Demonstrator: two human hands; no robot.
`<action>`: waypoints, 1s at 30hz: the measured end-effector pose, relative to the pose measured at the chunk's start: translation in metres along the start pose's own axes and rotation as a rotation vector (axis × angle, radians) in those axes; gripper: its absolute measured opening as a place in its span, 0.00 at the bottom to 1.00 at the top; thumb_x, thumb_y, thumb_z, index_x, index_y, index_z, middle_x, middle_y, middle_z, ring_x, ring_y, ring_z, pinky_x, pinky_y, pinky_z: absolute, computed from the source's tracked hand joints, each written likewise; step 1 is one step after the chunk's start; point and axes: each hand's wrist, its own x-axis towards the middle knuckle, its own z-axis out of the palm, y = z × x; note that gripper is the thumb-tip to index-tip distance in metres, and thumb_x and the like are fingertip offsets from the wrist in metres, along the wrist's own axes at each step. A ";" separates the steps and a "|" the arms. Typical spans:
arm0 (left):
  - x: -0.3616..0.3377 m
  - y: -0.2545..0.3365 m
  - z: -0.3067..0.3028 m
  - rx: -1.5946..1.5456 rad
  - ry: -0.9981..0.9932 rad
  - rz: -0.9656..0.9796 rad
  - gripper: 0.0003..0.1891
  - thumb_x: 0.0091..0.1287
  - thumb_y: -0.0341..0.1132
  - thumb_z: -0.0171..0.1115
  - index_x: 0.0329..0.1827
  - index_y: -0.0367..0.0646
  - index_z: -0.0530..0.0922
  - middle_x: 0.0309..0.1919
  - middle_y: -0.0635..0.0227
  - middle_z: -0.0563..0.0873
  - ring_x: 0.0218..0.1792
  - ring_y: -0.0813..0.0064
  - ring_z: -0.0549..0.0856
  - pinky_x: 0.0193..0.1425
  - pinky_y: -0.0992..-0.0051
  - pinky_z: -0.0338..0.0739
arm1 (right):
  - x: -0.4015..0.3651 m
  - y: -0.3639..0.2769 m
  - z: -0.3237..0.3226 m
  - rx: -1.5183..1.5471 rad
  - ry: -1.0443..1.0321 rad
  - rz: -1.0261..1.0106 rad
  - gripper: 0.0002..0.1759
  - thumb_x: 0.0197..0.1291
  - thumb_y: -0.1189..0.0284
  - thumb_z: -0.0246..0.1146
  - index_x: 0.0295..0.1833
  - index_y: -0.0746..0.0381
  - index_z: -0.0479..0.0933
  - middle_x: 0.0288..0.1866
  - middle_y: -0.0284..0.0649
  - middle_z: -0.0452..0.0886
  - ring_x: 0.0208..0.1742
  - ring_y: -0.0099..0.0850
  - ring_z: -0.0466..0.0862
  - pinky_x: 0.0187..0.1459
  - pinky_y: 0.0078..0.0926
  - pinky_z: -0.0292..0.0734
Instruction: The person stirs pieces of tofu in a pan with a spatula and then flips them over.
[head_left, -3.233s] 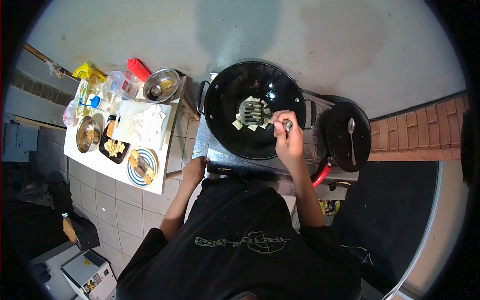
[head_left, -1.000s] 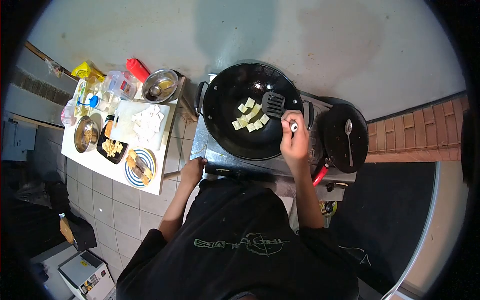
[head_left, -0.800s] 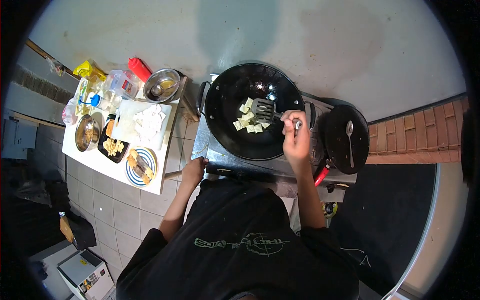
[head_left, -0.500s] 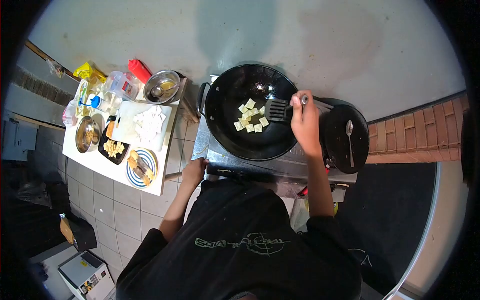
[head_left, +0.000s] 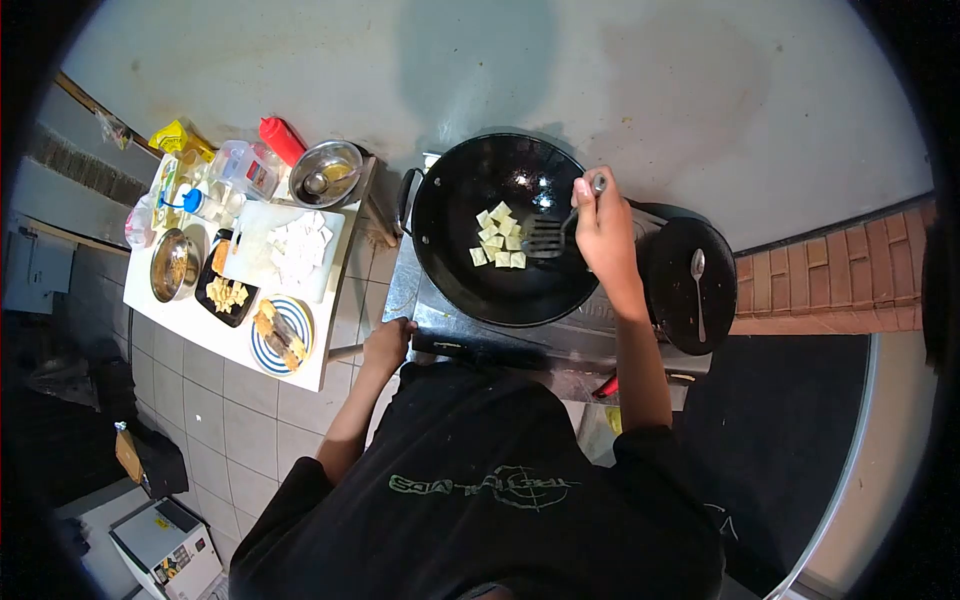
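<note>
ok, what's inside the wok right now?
Pale cubes sit clustered near the middle of the wok. The slotted head of a spatula rests against their right side, held by the right hand. Anything beneath the spatula head is covered.

A plain home kitchen: at twelve o'clock a black wok (head_left: 505, 290) of pale cubes sits on a gas stove (head_left: 480, 335), with a red hose (head_left: 606, 385) at four o'clock. At ten o'clock a white table (head_left: 312, 360) carries a cutting board (head_left: 250, 262), a steel bowl (head_left: 325, 172) and a red sauce bottle (head_left: 281, 140). The floor (head_left: 240, 415) is tiled.
</note>
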 end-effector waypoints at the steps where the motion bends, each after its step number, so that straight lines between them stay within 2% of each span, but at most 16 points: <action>1: 0.000 0.000 0.000 -0.006 -0.007 0.002 0.21 0.77 0.51 0.50 0.37 0.45 0.81 0.33 0.54 0.87 0.40 0.46 0.87 0.43 0.48 0.77 | 0.000 -0.001 0.000 0.001 -0.001 0.001 0.11 0.75 0.65 0.54 0.44 0.63 0.68 0.26 0.54 0.76 0.31 0.59 0.78 0.34 0.46 0.72; 2: 0.000 0.000 -0.001 -0.005 -0.008 0.000 0.21 0.77 0.51 0.50 0.37 0.45 0.81 0.33 0.54 0.87 0.40 0.46 0.87 0.43 0.48 0.77 | 0.001 -0.002 -0.002 0.056 0.036 0.010 0.12 0.75 0.65 0.54 0.44 0.64 0.68 0.26 0.54 0.76 0.32 0.59 0.79 0.34 0.46 0.72; 4: -0.001 0.004 -0.007 -0.008 -0.077 -0.020 0.19 0.76 0.50 0.52 0.44 0.45 0.83 0.39 0.47 0.87 0.46 0.43 0.86 0.47 0.46 0.79 | 0.001 -0.006 -0.004 0.109 0.072 0.021 0.12 0.75 0.65 0.53 0.44 0.64 0.68 0.27 0.54 0.76 0.32 0.60 0.79 0.34 0.47 0.72; 6: -0.002 0.006 -0.009 0.002 -0.079 -0.018 0.18 0.76 0.50 0.52 0.44 0.45 0.83 0.39 0.47 0.87 0.46 0.43 0.86 0.47 0.46 0.79 | 0.001 -0.009 -0.007 -0.081 0.029 0.097 0.13 0.76 0.64 0.53 0.44 0.65 0.69 0.26 0.53 0.77 0.31 0.58 0.79 0.34 0.45 0.73; 8: -0.002 0.005 -0.009 0.013 -0.080 -0.017 0.18 0.76 0.49 0.52 0.44 0.45 0.83 0.39 0.47 0.87 0.45 0.43 0.86 0.47 0.46 0.79 | 0.000 -0.002 -0.002 -0.072 0.030 0.066 0.13 0.76 0.64 0.52 0.44 0.65 0.69 0.26 0.53 0.76 0.31 0.58 0.79 0.34 0.45 0.73; 10: 0.000 0.002 -0.007 -0.013 -0.076 0.006 0.18 0.76 0.49 0.51 0.44 0.45 0.83 0.39 0.47 0.87 0.45 0.42 0.86 0.46 0.46 0.79 | 0.000 -0.001 0.000 -0.060 0.028 0.034 0.14 0.76 0.64 0.52 0.44 0.65 0.69 0.26 0.53 0.76 0.31 0.57 0.79 0.34 0.45 0.73; 12: 0.000 0.003 -0.007 -0.009 -0.077 0.000 0.19 0.76 0.49 0.51 0.44 0.44 0.83 0.39 0.47 0.87 0.45 0.42 0.86 0.46 0.46 0.79 | -0.001 -0.004 0.001 0.108 0.037 0.067 0.13 0.75 0.64 0.53 0.45 0.64 0.69 0.25 0.54 0.76 0.31 0.58 0.79 0.34 0.46 0.72; 17: 0.001 0.000 -0.001 -0.007 -0.072 -0.003 0.19 0.76 0.49 0.51 0.43 0.44 0.82 0.38 0.46 0.87 0.44 0.42 0.86 0.45 0.45 0.79 | -0.004 -0.002 0.000 -0.055 0.002 0.044 0.11 0.75 0.65 0.53 0.45 0.64 0.69 0.27 0.53 0.76 0.32 0.57 0.79 0.34 0.46 0.71; 18: 0.000 -0.001 0.000 -0.010 -0.026 0.014 0.20 0.76 0.50 0.51 0.39 0.43 0.81 0.34 0.48 0.87 0.42 0.43 0.86 0.43 0.46 0.77 | -0.004 -0.001 0.001 -0.084 -0.024 0.000 0.11 0.75 0.65 0.53 0.45 0.64 0.69 0.27 0.52 0.76 0.31 0.56 0.79 0.34 0.46 0.71; 19: -0.001 -0.001 0.001 -0.013 0.022 0.028 0.21 0.77 0.50 0.50 0.35 0.42 0.80 0.31 0.50 0.86 0.40 0.44 0.86 0.41 0.47 0.76 | -0.005 -0.003 0.001 -0.058 -0.043 0.011 0.11 0.75 0.65 0.53 0.45 0.63 0.69 0.27 0.52 0.76 0.32 0.57 0.79 0.34 0.45 0.71; 22: 0.001 -0.002 0.001 -0.017 0.003 0.024 0.21 0.77 0.50 0.50 0.35 0.42 0.80 0.32 0.50 0.86 0.40 0.43 0.86 0.41 0.47 0.75 | -0.004 -0.005 0.001 0.121 -0.003 0.049 0.11 0.75 0.66 0.54 0.45 0.63 0.69 0.28 0.54 0.75 0.33 0.59 0.77 0.35 0.46 0.71; 26: -0.002 0.000 0.001 -0.024 0.011 0.024 0.21 0.76 0.51 0.50 0.35 0.43 0.80 0.32 0.50 0.86 0.40 0.43 0.85 0.41 0.46 0.75 | -0.005 -0.008 -0.002 0.006 0.013 0.089 0.11 0.75 0.66 0.54 0.45 0.63 0.68 0.28 0.53 0.75 0.34 0.59 0.78 0.35 0.45 0.72; 28: -0.003 0.001 0.000 -0.037 0.017 0.014 0.21 0.76 0.50 0.50 0.35 0.43 0.80 0.32 0.51 0.86 0.40 0.43 0.86 0.41 0.46 0.75 | -0.006 -0.004 0.001 -0.042 -0.047 0.012 0.11 0.75 0.66 0.53 0.45 0.63 0.69 0.28 0.53 0.75 0.33 0.58 0.78 0.35 0.44 0.72; 30: -0.002 0.000 -0.001 -0.037 0.013 0.016 0.21 0.76 0.50 0.50 0.36 0.43 0.80 0.32 0.51 0.86 0.40 0.44 0.86 0.42 0.47 0.76 | -0.006 -0.006 0.001 0.016 -0.057 0.018 0.10 0.75 0.66 0.53 0.45 0.63 0.69 0.28 0.53 0.75 0.34 0.58 0.78 0.35 0.43 0.72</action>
